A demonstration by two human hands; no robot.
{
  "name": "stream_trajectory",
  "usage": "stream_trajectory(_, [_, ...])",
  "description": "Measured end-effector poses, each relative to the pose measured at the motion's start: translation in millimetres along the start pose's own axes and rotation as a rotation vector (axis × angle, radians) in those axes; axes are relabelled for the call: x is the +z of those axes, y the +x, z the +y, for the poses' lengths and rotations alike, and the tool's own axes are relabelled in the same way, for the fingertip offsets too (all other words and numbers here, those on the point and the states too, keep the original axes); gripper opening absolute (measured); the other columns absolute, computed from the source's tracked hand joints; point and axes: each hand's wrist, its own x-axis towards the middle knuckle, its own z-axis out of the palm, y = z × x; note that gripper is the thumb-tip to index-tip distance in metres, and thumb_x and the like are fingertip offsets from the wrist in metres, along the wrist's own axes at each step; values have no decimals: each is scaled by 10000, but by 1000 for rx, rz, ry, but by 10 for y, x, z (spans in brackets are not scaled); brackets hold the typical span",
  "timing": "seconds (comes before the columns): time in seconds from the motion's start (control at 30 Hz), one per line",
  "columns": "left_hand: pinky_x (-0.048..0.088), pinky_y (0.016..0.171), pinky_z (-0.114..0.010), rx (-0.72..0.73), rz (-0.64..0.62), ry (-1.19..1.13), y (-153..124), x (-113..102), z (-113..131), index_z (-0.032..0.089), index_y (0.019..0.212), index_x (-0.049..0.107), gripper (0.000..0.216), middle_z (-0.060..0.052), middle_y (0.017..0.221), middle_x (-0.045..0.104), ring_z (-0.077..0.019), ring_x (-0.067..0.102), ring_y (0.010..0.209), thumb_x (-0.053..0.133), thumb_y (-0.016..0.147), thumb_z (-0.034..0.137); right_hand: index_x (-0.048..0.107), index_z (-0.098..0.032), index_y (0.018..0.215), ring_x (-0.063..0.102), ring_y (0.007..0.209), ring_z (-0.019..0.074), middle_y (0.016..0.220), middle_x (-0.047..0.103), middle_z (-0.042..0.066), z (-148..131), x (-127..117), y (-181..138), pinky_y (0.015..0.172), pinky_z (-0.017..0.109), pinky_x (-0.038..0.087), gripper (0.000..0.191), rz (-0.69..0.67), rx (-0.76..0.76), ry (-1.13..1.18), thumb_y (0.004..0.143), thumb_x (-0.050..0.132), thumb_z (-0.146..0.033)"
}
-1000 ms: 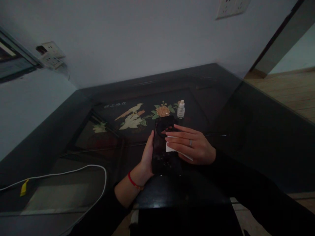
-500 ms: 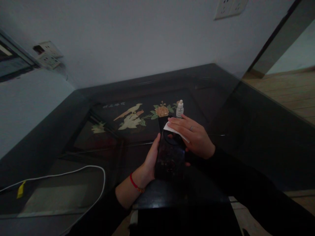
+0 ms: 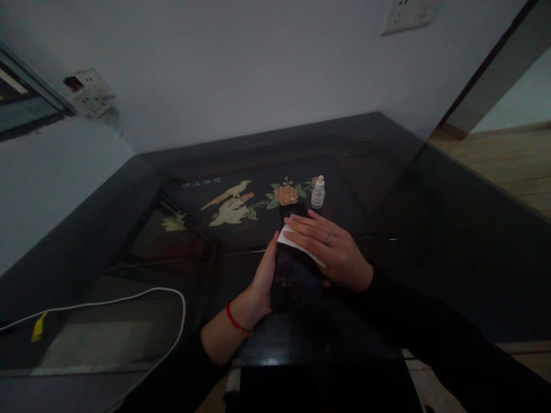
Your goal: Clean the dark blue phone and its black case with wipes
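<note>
Black phone (image 3: 297,281) is held up over the near part of the bench, left hand (image 3: 262,281) clamped on it, thumb along its left edge. Right hand (image 3: 338,249) is pressed flat on the upper half, fingers together over a white wipe (image 3: 285,238). Vs. half a second ago: wipe was up at the top end with the round ring on the phone showing below it; now wipe and fingers have come down over that ring and hide it, wipe corner out by the left thumb. Bottle (image 3: 317,195) hasn't moved: small, clear, pale dropper-type cap, upright just past the phone's top end. Bench (image 3: 379,172) is dark, glossy, reflective, with a bird-and-flower picture (image 3: 230,212) and a line of characters. White cable (image 3: 129,298) loops at left, yellow tag (image 3: 39,327) on it. Pale matte wall (image 3: 241,74) behind, socket plate (image 3: 408,14) upper right, more sockets (image 3: 92,94) upper left by a dark-framed window. Wood-look floor (image 3: 508,160) at right. Red cord bracelet (image 3: 236,321) on left wrist, thin metal finger ring (image 3: 328,238) on right. Light's dim; phone's lower end blends into the bench.
</note>
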Motion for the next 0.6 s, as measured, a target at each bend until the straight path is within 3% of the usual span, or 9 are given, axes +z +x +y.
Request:
stream_trajectory(0.07, [483, 875, -428, -101, -53, 75, 6, -16, -56, 112, 1137, 643, 608, -102, 884, 720, -247, 673, 836, 359, 914, 600, 572, -166, 1246, 509, 1293, 213, 1298, 623, 128, 30, -10, -7, 1090, 488, 415, 325, -1, 26, -23, 953, 441, -113])
stream_trajectory(0.13, [495, 841, -420, -134, -43, 77, 20, -38, -72, 104, 986, 682, 617, -101, 795, 716, -233, 675, 749, 343, 912, 614, 579, -176, 1235, 527, 1276, 205, 1268, 648, 104, 48, -18, -29, 1095, 480, 412, 312, -44, -57, 12, 962, 433, -142])
stream_trajectory(0.2, [508, 787, -341, -77, -27, -7, 28, -49, -40, 131, 810, 678, 558, -45, 641, 678, -160, 637, 596, 352, 931, 567, 588, -163, 1216, 560, 1240, 201, 1213, 682, 93, 67, -29, -62, 1099, 478, 410, 300, -74, -153, 61, 958, 436, -158])
stream_trajectory(0.27, [510, 767, -303, -5, -46, -73, 18, -40, 28, 146, 780, 672, 536, -14, 591, 655, -121, 606, 538, 341, 947, 533, 598, -137, 1194, 598, 1194, 203, 1162, 704, 106, 111, -59, -101, 1092, 478, 416, 292, -62, -183, 90, 936, 463, -154])
stream_trajectory(0.43, [461, 931, -507, 36, -153, 24, -58, -1, 198, 138, 1150, 636, 637, -127, 997, 722, -231, 680, 872, 236, 943, 588, 607, -183, 1221, 636, 1139, 182, 1168, 703, 91, 339, -171, -204, 1037, 439, 477, 382, 38, 38, 39, 884, 459, -78])
stream_trajectory(0.6, [440, 969, -556, 185, -127, 94, -89, -9, 311, 155, 1321, 525, 594, -148, 1222, 650, -235, 661, 966, 288, 946, 549, 650, -204, 1176, 666, 1077, 178, 1137, 717, 61, 534, -108, -307, 940, 377, 541, 381, 108, 352, 21, 884, 430, -95])
